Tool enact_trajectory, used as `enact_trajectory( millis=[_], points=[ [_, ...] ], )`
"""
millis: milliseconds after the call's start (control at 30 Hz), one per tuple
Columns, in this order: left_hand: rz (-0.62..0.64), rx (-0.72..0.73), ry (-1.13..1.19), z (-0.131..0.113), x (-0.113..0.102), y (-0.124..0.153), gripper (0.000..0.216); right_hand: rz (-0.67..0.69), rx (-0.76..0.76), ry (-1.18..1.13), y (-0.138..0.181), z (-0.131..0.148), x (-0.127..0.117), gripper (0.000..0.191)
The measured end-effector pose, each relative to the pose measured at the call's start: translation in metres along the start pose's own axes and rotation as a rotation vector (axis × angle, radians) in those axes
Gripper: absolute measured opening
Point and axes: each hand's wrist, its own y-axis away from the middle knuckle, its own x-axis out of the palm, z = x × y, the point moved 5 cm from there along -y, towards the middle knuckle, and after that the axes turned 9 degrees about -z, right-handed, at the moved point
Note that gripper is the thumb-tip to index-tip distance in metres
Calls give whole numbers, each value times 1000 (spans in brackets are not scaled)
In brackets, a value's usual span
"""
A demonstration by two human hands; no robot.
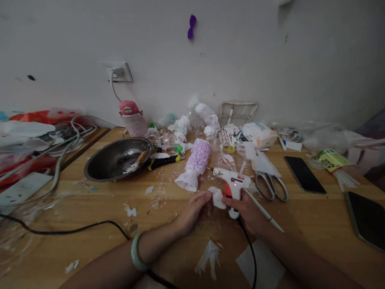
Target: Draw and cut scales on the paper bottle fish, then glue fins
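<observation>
A small crumpled piece of white paper (217,198) is pinched at the fingertips of my left hand (197,206), whose wrist carries a pale green bangle (137,251). My right hand (251,210) is closed round the handle of a white glue gun (234,180) with an orange trigger and a lit red light. Its fingertips reach the paper's right edge. The gun's nozzle points left, towards a bottle-shaped piece (197,160) covered in purple-edged white scales, lying just beyond my hands. From the handle a black cable (251,249) runs down towards me.
Left of centre are a metal bowl (117,160) and a yellow-black utility knife (165,161). A pink-lidded cup (132,120) stands behind. To the right lie scissors (272,186), two phones (305,174) and a tissue pack (259,134). Paper scraps (209,257) litter the front.
</observation>
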Motion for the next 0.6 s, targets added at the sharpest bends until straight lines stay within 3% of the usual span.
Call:
enact_trajectory(
  millis=[200,600],
  points=[
    [42,-25,41,2,0,-2,38,-18,-3,24,0,3,1,38],
    [6,-17,-43,-5,2,1,42,-7,-18,52,-1,0,-1,38]
  ],
)
